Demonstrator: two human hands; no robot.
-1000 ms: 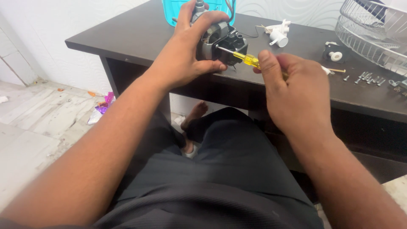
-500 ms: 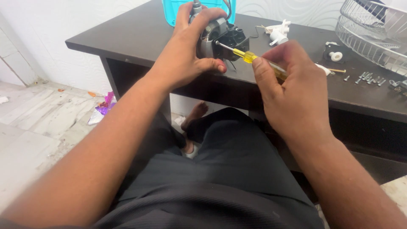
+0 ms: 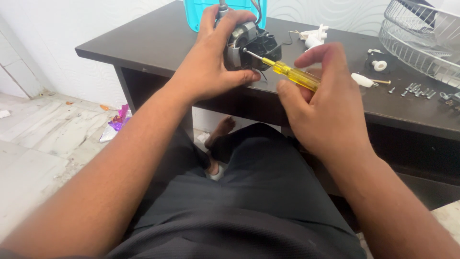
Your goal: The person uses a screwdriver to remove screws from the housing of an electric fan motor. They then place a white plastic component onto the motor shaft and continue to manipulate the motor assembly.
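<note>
My left hand (image 3: 211,62) grips a small fan motor (image 3: 253,45), grey metal with a black plastic housing, at the front edge of the dark table (image 3: 143,43). In my right hand (image 3: 326,110) is a screwdriver with a clear yellow handle (image 3: 292,74). Its metal tip touches the motor's black housing. The handle lies between my thumb and fingers, with the index finger raised above it. Thin wires trail from the motor toward the back of the table.
A turquoise plastic part (image 3: 225,9) stands behind the motor. A white plastic piece (image 3: 314,37), a black-and-white knob (image 3: 378,61), a small white-handled tool (image 3: 364,80) and several loose screws (image 3: 414,89) lie to the right. A wire fan guard (image 3: 421,38) fills the far right corner.
My right hand has shifted along the screwdriver and turned, and the tool's tip has stayed against the motor. The left hand keeps its hold on the motor.
</note>
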